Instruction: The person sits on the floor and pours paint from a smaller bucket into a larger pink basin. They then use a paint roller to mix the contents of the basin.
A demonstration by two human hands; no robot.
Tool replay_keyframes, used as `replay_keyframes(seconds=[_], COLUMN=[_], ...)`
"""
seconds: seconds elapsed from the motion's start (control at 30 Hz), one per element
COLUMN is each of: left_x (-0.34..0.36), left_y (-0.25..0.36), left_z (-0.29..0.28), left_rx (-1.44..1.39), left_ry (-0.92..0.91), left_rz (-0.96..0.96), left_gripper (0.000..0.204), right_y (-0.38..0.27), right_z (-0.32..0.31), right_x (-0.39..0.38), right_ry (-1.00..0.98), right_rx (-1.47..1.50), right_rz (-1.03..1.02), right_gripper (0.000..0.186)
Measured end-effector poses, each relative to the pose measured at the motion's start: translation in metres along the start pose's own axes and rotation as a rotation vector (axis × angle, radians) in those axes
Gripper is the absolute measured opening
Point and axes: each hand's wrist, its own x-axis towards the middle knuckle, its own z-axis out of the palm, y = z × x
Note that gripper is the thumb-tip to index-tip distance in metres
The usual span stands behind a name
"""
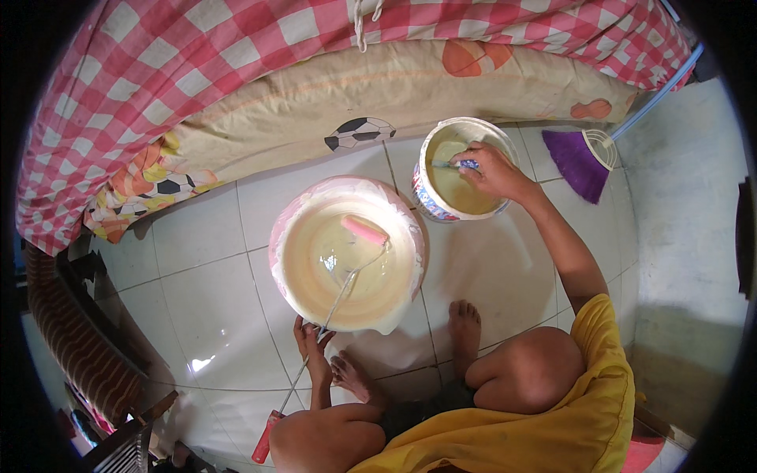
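Gripping with right hand [490, 172]: short blue-patterned tool [467, 165], held within mouth of white bucket [426, 197] of pale liquid [467, 194]. With left hand [318, 356], fingers at near rim of wide basin [284, 264], beside roller's thin rod [341, 298]; cannot tell whether grasping either. In basin, pink roller sleeve [365, 230]; outside, near left knee [315, 441], red handle [266, 443]. Farther off: tiled floor [205, 292], purple broom [577, 162], checked cloth [244, 55] above cream mattress [276, 102].

From your head, the wide camera faces down, well above your left hand [315, 355], right hand [493, 169] and surrounding floor [206, 293].
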Motion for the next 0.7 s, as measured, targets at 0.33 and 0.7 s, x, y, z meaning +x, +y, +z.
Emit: replay_keyframes(seconds=[0.33,0.7], left_x=[-0.002,-0.001], left_y=[0.004,-0.001], left_z=[0.002,0.0], left_rx=[-0.002,-0.006], left_ry=[0.001,-0.018], left_rz=[-0.007,-0.01], left_gripper=[0.057,0.057], right_y=[-0.014,-0.014], right_z=[-0.029,-0.008], right_x=[-0.007,0.003], right_ry=[-0.44,-0.06], right_rx=[0.152,0.028], right_rz=[0.23,-0.019], right_gripper=[0.022,0.018])
